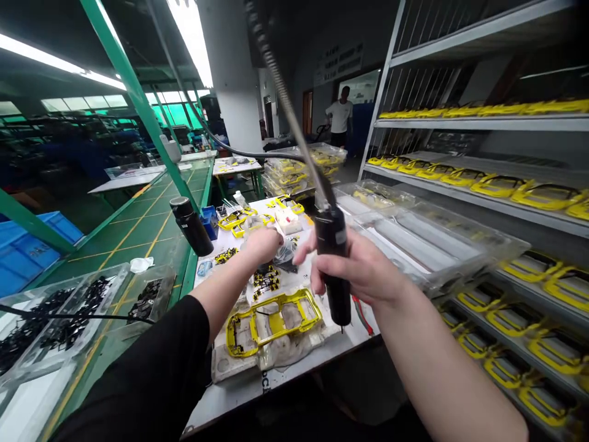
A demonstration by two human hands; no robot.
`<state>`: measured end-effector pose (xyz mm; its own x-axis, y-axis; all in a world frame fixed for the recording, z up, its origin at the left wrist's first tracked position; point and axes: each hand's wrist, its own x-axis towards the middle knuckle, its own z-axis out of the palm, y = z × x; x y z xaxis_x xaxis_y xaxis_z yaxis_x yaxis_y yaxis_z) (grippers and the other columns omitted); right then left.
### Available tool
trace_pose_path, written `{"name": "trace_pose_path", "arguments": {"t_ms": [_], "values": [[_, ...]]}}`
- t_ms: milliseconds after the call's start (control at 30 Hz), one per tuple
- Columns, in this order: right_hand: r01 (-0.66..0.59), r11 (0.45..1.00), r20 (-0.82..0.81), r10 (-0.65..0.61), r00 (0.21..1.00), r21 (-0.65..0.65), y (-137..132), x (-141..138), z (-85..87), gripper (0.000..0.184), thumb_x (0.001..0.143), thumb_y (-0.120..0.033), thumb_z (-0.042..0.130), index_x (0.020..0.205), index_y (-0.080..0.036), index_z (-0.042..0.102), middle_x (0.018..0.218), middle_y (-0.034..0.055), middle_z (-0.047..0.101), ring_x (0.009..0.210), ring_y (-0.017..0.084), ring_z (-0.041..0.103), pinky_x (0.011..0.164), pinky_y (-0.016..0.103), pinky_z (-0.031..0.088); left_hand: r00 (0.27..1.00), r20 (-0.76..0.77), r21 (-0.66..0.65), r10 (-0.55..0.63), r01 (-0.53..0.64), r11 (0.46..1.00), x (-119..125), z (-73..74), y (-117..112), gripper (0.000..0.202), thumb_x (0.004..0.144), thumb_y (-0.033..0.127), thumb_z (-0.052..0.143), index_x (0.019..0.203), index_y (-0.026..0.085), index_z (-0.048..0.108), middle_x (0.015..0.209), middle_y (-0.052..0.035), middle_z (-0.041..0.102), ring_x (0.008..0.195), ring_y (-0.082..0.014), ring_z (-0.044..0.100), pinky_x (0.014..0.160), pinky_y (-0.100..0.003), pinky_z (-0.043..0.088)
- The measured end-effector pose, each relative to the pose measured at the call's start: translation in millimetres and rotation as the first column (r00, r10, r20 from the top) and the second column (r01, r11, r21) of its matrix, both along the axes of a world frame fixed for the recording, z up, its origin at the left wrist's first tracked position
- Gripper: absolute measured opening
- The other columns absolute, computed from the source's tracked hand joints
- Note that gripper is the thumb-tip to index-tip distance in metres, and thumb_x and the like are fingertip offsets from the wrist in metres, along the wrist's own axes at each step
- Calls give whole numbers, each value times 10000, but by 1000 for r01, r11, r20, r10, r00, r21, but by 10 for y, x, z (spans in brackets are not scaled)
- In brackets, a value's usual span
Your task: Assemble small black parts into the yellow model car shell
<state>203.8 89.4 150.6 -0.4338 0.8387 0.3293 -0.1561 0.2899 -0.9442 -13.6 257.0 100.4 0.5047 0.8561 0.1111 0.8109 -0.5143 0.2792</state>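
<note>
My right hand [354, 267] grips a black electric screwdriver [332, 261], which stands upright with its bit pointing down and hangs from a coiled cable [285, 104]. My left hand [263, 244] is curled into a fist above the workbench [354, 328], and nothing shows in it. Close below that fist lies a crumpled clear plastic bag [285, 253]. Nearer me, a yellow-and-black frame [272, 322] rests flat on a white foam-lined wrap [234, 362]. Small black-and-yellow parts [267, 281] lie beside it.
A black flask [191, 226] stands at the bench's left edge. Trays of black parts [55, 325] sit to the left. Right-hand shelves [460, 187] hold yellow frames and clear trays. A person [339, 116] stands far back.
</note>
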Motion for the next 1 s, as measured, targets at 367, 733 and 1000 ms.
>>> {"name": "trace_pose_path", "arguments": {"t_ms": [367,733,1000], "values": [[288,950,132,-272,953,-123,-529,240,-561,459,1006,-562,910,1247,-219,723,1063,17,693,871,172,625,808,307,543,926,-377,9,-20,25,1000,220,-431,257,353,1098,428,787,1335,170,754,1347,-103,767,1177,-285,772,1020,-488,688],[300,947,170,-279,945,-113,-649,175,-679,508,1014,-547,896,1362,-212,738,1278,63,783,1195,281,703,1047,379,551,921,-389,56,-19,44,997,125,-484,262,340,1106,446,773,1288,159,768,1310,-88,779,1172,-292,777,1023,-484,685],[290,948,101,-277,955,-135,-664,64,-671,462,972,-489,954,1303,-237,754,1290,44,798,1240,289,732,1075,366,568,935,-341,-16,-95,95,995,42,-523,422,358,1113,435,763,1370,187,743,1389,-114,755,1188,-278,765,1026,-489,687]]}}
